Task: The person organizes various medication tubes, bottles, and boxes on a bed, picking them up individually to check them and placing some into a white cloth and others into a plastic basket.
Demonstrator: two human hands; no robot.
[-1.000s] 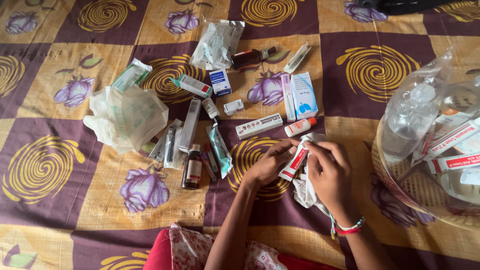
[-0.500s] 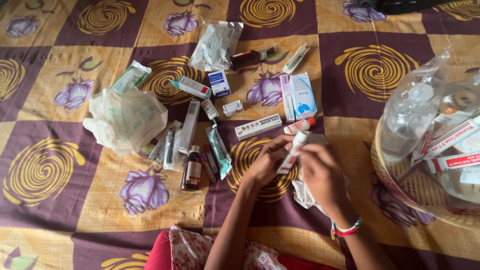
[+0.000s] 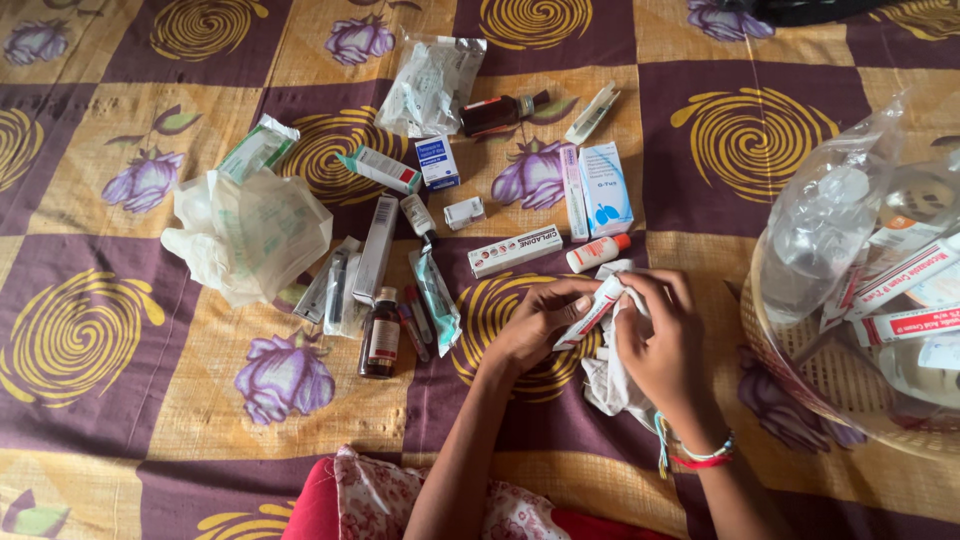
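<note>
1. The left hand grips the lower end of a white tube with a red stripe, fingers curled round it.
2. The right hand is closed on the upper end of the tube and on a white cloth that hangs below it onto the bedspread.
3. The tube is held just above the bedspread, slanting up to the right, near the middle of the scene.
4. Just beyond the hands lie a small white bottle with an orange cap and a long white box.
5. To the left stands a brown bottle, and farther left lies a crumpled plastic bag.
6. On the right, a woven basket holds a clear bag of boxed tubes.
</note>
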